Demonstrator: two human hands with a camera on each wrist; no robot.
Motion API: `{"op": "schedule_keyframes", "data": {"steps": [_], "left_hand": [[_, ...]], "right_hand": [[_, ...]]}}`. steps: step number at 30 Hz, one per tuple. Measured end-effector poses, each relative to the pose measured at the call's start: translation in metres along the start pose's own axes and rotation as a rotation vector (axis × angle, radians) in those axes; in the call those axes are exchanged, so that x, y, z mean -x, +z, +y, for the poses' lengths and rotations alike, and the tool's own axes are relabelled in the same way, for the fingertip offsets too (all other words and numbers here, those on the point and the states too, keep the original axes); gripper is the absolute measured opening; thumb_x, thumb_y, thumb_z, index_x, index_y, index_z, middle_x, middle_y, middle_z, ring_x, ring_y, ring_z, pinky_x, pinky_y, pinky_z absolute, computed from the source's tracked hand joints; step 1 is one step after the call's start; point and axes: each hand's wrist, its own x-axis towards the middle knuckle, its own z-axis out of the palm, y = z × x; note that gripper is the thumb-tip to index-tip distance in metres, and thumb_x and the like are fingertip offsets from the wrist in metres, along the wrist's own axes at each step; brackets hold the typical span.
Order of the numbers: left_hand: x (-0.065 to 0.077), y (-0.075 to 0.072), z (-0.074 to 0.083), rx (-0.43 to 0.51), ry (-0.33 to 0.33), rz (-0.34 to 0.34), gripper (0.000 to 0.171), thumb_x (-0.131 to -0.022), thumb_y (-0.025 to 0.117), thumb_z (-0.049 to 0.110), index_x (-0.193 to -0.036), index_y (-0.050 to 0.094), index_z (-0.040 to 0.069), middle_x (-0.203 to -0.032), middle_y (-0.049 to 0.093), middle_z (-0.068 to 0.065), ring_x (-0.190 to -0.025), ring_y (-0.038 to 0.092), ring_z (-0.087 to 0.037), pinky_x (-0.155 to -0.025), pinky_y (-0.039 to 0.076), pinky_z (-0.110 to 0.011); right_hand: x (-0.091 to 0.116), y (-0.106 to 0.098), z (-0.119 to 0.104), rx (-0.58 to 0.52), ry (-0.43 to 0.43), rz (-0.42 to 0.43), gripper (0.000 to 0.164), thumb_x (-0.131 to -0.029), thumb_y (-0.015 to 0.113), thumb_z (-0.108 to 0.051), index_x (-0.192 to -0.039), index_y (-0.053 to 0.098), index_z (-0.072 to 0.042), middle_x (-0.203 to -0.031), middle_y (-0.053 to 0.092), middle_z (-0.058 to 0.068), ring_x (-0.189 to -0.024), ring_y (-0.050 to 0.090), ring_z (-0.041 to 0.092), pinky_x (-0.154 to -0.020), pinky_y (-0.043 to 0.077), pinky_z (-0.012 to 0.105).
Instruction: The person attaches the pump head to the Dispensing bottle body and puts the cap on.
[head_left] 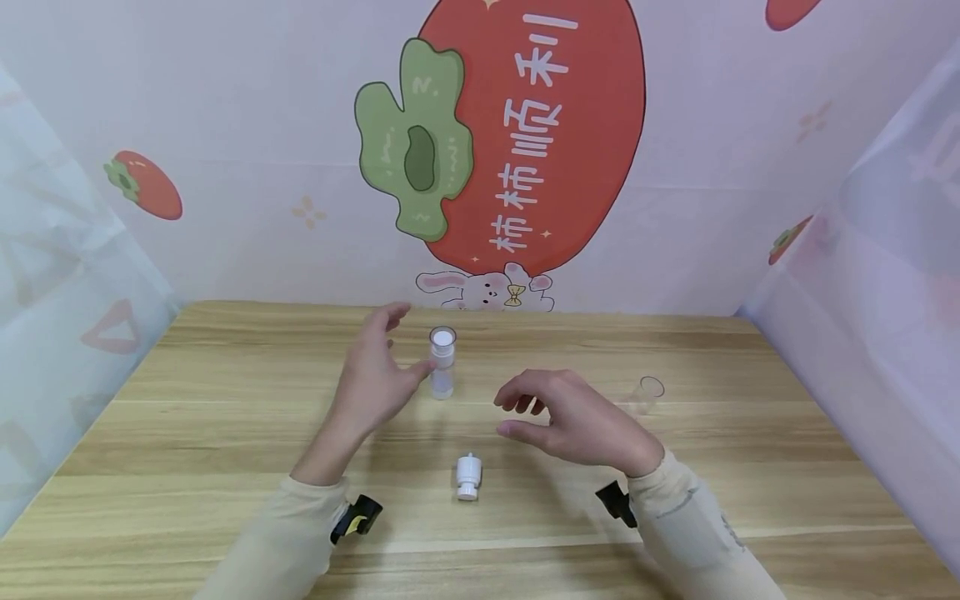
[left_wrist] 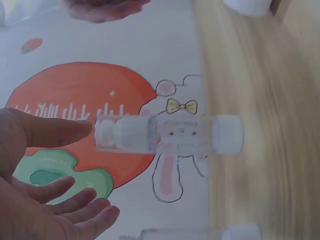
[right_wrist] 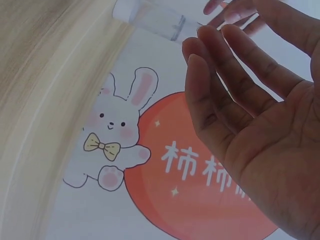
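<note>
Near the back edge of the wooden table point(head_left: 225, 400), left of centre, clear bottle point(head_left: 442, 379) with white fittings stands upright. Left hand point(head_left: 378, 375) is just left of it, released: thumb reaches toward its side, fingers loosely extended, none wrapped round. Left wrist view puts the thumb tip right at the bottle's top part; can't tell if it's touching. Right hand point(head_left: 573, 417) is released too, fingers bent loosely, nothing in them, apart from the bottle with a strip of bare wood between.

White pump head point(head_left: 468, 479) sits nearer the wearer, between the two forearms, well in from the front; wood shows on all sides of it. Can't tell if it stands or lies. Clear cup point(head_left: 647, 393) is just past the right wrist, round rim visible, body hard to read against the wood; least room for that arm is on this side.

Printed backdrop point(head_left: 247, 233) rises at the table's back edge, so room behind the bottle is short. Side sheets point(head_left: 885, 350) bound left and right, both well apart from the hands.
</note>
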Motion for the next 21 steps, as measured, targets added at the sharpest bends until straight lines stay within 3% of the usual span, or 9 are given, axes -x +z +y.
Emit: {"op": "schedule_keyframes", "data": {"steps": [4,11,17,21], "left_hand": [[-0.001,-0.014,0.001,-0.016,0.012,-0.018,0.072,-0.085,0.079,0.003,-0.145,0.041,-0.007,-0.148,0.046,-0.023,-0.137,0.042,-0.041,-0.112,0.038,-0.051],[-0.006,-0.038,-0.007,-0.038,0.013,-0.132,0.067,-0.085,0.08,0.009,-0.142,0.047,-0.006,-0.141,0.053,-0.023,-0.133,0.047,-0.041,-0.112,0.036,-0.055],[-0.01,-0.057,-0.019,-0.014,-0.005,-0.19,0.064,-0.086,0.082,0.014,-0.139,0.052,-0.003,-0.135,0.057,-0.021,-0.129,0.051,-0.04,-0.11,0.037,-0.056],[-0.014,-0.066,-0.033,0.02,0.037,-0.266,0.064,-0.084,0.084,0.016,-0.137,0.053,-0.002,-0.134,0.058,-0.019,-0.128,0.053,-0.039,-0.109,0.039,-0.056]], "right_hand": [[-0.001,0.002,-0.002,0.005,0.03,-0.011,0.022,-0.09,0.08,-0.022,-0.109,0.072,-0.013,-0.099,0.07,-0.008,-0.09,0.066,0.016,-0.079,0.056,0.033],[-0.003,0.007,-0.002,0.03,0.042,-0.022,0.021,-0.089,0.08,-0.022,-0.107,0.072,-0.013,-0.094,0.069,-0.011,-0.086,0.063,0.011,-0.075,0.056,0.031],[-0.005,0.012,-0.001,0.039,0.036,-0.044,0.019,-0.09,0.08,-0.022,-0.105,0.072,-0.014,-0.089,0.065,-0.015,-0.083,0.062,0.009,-0.072,0.054,0.027],[-0.005,0.013,-0.001,0.046,0.045,-0.055,0.018,-0.09,0.079,-0.022,-0.104,0.072,-0.014,-0.087,0.064,-0.015,-0.081,0.061,0.009,-0.071,0.053,0.026]]}}
